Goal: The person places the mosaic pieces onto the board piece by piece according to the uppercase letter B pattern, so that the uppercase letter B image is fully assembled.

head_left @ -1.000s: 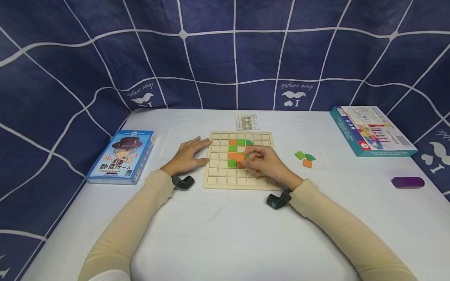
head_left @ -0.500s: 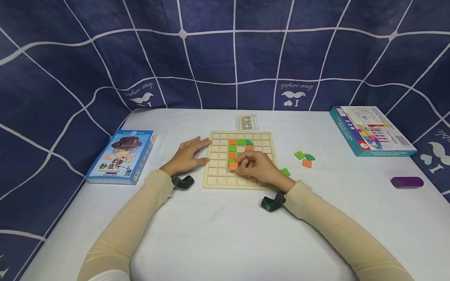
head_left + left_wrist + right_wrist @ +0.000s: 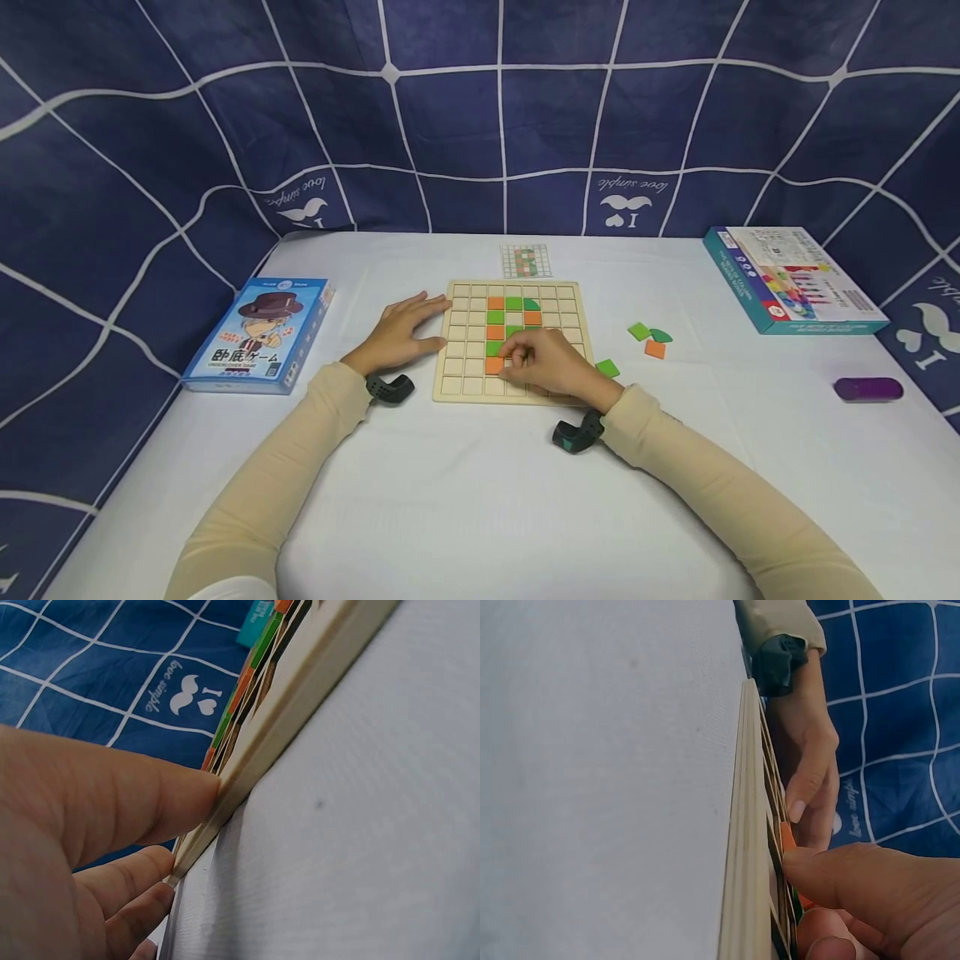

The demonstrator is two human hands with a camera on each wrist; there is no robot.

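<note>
A wooden grid board [image 3: 463,386] lies on the table with green and orange tiles set in its cells. My right hand [image 3: 551,362] is over the board and pinches an orange square tile [image 3: 494,366] at a cell below the left column of tiles. The thumb touches that orange tile's edge in the right wrist view, while the other fingers are partly hidden. My left hand [image 3: 401,333] lies flat with fingers spread, thumb and fingertips touching the board's left edge. Some board cells are hidden under the right hand.
Right of the board lie loose pieces: a green square [image 3: 639,331], a green leaf shape [image 3: 661,335] and an orange square [image 3: 655,349]. Another green square [image 3: 607,368] is by the board's edge. A pattern card [image 3: 527,261], blue box [image 3: 262,333], teal box [image 3: 795,283] and purple object [image 3: 868,389] surround it.
My right hand has moved left and toward me with the orange tile, from the tile pattern to a cell below its left column. The left hand stays put.
</note>
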